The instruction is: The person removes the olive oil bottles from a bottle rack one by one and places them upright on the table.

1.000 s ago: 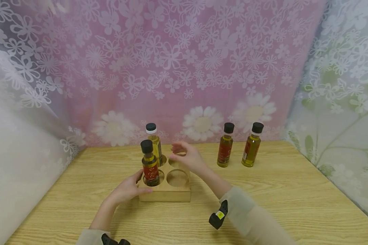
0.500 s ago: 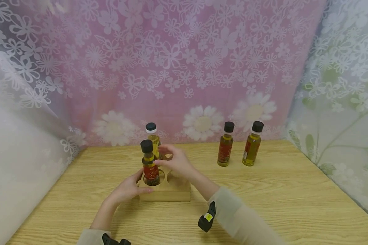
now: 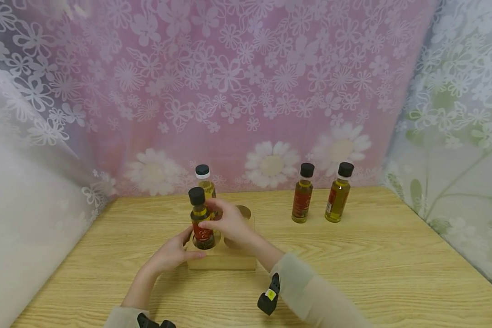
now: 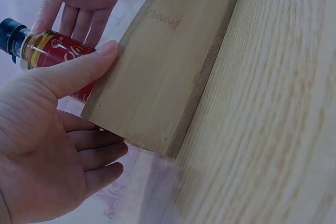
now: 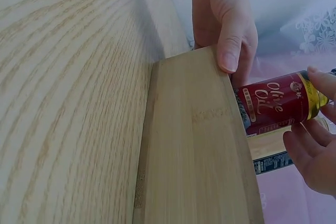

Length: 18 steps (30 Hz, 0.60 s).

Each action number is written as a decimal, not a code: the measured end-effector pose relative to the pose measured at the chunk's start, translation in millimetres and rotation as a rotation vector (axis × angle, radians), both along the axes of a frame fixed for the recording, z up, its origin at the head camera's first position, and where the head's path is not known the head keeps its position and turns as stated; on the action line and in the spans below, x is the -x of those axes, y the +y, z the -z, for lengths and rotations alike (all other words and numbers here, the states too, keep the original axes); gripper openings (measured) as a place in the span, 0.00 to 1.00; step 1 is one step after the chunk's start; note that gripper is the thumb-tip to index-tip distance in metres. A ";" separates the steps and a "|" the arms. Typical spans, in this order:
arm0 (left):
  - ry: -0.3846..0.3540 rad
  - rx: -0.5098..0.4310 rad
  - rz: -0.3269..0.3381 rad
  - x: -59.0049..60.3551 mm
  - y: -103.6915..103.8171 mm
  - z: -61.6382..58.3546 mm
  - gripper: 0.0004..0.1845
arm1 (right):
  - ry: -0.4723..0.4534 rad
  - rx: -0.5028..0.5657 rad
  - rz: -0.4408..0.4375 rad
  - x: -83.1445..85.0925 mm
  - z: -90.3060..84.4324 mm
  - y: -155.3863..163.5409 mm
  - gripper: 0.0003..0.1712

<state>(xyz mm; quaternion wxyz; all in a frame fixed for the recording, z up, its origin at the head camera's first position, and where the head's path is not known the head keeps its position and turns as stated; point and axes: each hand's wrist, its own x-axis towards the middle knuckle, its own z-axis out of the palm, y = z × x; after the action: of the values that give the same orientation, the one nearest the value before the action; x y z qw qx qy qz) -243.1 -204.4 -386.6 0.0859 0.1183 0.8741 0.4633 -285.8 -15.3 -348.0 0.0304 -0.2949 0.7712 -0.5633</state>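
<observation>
A wooden holder with round slots stands on the table. Its front-left slot holds an oil bottle with a red label and black cap. A second bottle stands in the back-left slot. My right hand cups the front bottle, thumb across the label and fingers behind it. In the right wrist view the bottle lies between my thumb and curled fingers. My left hand holds the holder's front-left corner, thumb on the front face and fingers along the left side.
Two more oil bottles stand on the table at the back right. The holder's two right slots hold nothing. Flowered curtains close off the back and both sides. Bare wood table stretches to the right and front.
My right hand has moved from above the back-right slot leftward and toward me, and has closed round the front bottle. The left hand and the holder stay put.
</observation>
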 end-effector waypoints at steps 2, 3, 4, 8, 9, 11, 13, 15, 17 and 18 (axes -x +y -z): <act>0.000 0.004 0.003 0.5 -0.3 1.4 0.51 | 0.011 -0.001 0.007 -0.2 1.1 -1.6 0.31; -0.001 0.006 0.000 0.8 -0.3 2.0 0.51 | 0.016 0.001 0.010 0.0 1.8 -2.5 0.31; -0.002 0.008 -0.003 1.1 -0.3 2.7 0.52 | 0.027 -0.002 0.014 -0.1 2.2 -3.3 0.31; -0.007 0.015 -0.015 1.6 0.5 3.5 0.53 | 0.089 -0.025 0.036 0.9 4.8 -6.6 0.31; -0.008 0.015 -0.020 1.5 0.8 3.6 0.54 | 0.102 -0.032 0.043 0.8 5.4 -7.2 0.31; -0.008 0.013 -0.019 1.4 0.8 2.9 0.54 | 0.125 -0.044 0.058 0.7 5.8 -8.5 0.31; -0.004 0.015 -0.011 1.2 0.5 2.4 0.53 | 0.134 -0.045 0.069 1.1 7.2 -9.6 0.30; -0.004 0.012 -0.009 0.5 0.4 1.8 0.52 | 0.144 -0.045 0.079 0.9 7.9 -10.3 0.30; -0.006 0.011 -0.004 0.0 0.0 1.2 0.52 | 0.155 -0.046 0.088 0.9 8.7 -10.8 0.30; -0.008 0.010 -0.004 0.0 -0.1 1.4 0.52 | 0.159 -0.048 0.094 1.0 9.2 -11.1 0.30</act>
<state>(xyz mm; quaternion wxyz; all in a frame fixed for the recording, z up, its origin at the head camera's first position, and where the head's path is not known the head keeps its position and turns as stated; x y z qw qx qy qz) -243.1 -204.5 -388.0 0.0891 0.1140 0.8763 0.4595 -286.7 -26.3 -357.2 -0.0500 -0.3014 0.7975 -0.5202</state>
